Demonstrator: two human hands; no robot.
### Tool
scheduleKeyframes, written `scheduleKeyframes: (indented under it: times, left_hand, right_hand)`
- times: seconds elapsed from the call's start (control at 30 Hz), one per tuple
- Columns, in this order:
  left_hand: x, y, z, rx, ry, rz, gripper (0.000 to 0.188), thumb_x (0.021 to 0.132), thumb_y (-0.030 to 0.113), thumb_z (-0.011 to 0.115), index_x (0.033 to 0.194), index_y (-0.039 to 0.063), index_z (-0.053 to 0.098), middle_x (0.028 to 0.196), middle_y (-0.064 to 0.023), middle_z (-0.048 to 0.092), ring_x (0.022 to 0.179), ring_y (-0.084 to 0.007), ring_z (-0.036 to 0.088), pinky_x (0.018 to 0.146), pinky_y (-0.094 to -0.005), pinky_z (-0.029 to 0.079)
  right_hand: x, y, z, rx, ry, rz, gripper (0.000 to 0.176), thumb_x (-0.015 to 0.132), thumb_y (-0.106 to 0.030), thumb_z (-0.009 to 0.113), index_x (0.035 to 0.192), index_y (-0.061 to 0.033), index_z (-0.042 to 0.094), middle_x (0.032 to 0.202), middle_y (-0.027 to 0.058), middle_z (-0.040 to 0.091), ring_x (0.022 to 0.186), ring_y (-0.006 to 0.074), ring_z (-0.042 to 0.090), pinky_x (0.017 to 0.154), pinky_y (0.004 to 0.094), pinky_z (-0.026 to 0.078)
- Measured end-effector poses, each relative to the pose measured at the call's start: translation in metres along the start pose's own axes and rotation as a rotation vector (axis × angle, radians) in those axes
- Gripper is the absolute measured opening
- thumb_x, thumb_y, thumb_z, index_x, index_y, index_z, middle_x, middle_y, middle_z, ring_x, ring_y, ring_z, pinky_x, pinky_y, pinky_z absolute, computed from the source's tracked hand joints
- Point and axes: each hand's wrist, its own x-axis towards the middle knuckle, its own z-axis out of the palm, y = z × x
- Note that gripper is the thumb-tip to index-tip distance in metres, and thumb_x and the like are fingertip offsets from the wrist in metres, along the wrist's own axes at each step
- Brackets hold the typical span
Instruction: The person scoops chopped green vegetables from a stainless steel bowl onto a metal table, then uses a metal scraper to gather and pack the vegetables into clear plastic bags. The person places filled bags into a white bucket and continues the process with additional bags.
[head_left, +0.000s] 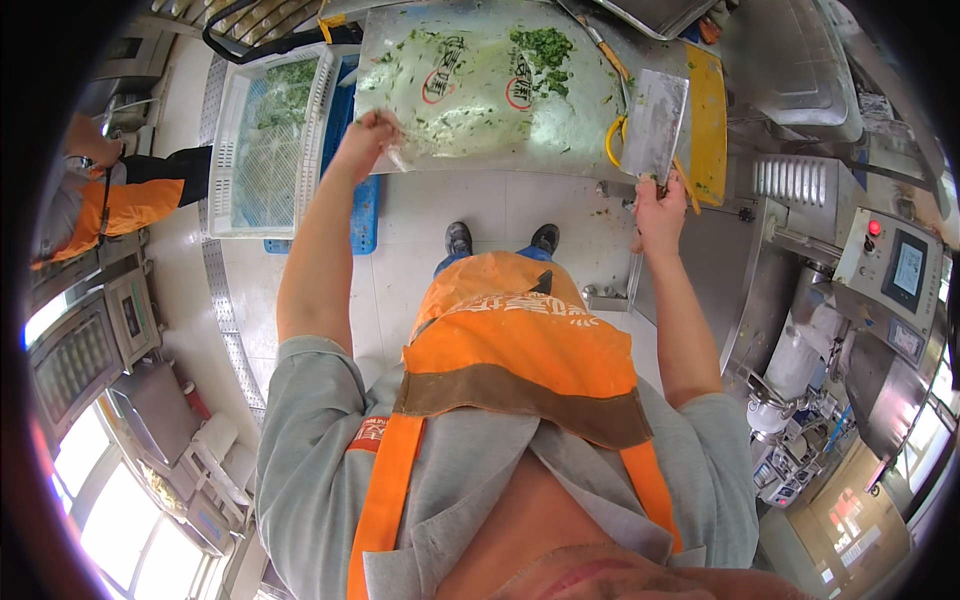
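Observation:
My left hand (373, 136) pinches the near left corner of a clear plastic bag (480, 97) with dark printing, which lies flat on the steel worktable. Bits of chopped greens are strewn over the plastic, and a pile of chopped leafy greens (546, 51) sits at its far right. My right hand (660, 206) grips the handle of a cleaver (654, 124) at the table's right side, its broad blade pointing away from me. Yellow-handled scissors (616, 141) lie just left of the blade. A thin yellow stick (687, 186) lies by my right hand.
A white plastic basket (221, 187) with greens stands at the left, above a blue crate (365, 217). A yellow board (706, 127) edges the table's right side. A person in an orange apron (139, 208) is at the far left. A machine control panel (885, 259) stands at right.

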Motion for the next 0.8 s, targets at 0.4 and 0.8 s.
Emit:
scheduleKeyframes:
  times: [0.4,0.8]
  left_hand:
    - [-0.045,0.022,0.065,0.867,0.572,0.894,0.065,0.084,0.028,0.074,0.137,0.004,0.046,0.140,-0.0215,0.044,0.132,-0.0380,0.039,0.108,-0.0490,0.034]
    - [0.006,-0.036,0.082,1.638,-0.343,0.611,0.046,0.090,0.023,0.061,0.134,0.016,0.054,0.149,-0.0094,0.045,0.147,-0.0330,0.026,0.119,-0.0560,0.019]
  right_hand:
    - [0.000,-0.017,0.070,0.070,-0.150,-0.025,0.016,0.096,-0.016,0.061,0.103,-0.0059,0.051,0.068,-0.0004,0.056,0.051,0.0082,0.050,0.047,0.0257,0.041]
    - [0.056,-0.107,0.103,-0.365,-0.323,-0.443,0.024,0.094,-0.022,0.058,0.108,-0.0031,0.054,0.078,0.0180,0.066,0.070,0.0339,0.065,0.064,0.0418,0.050]
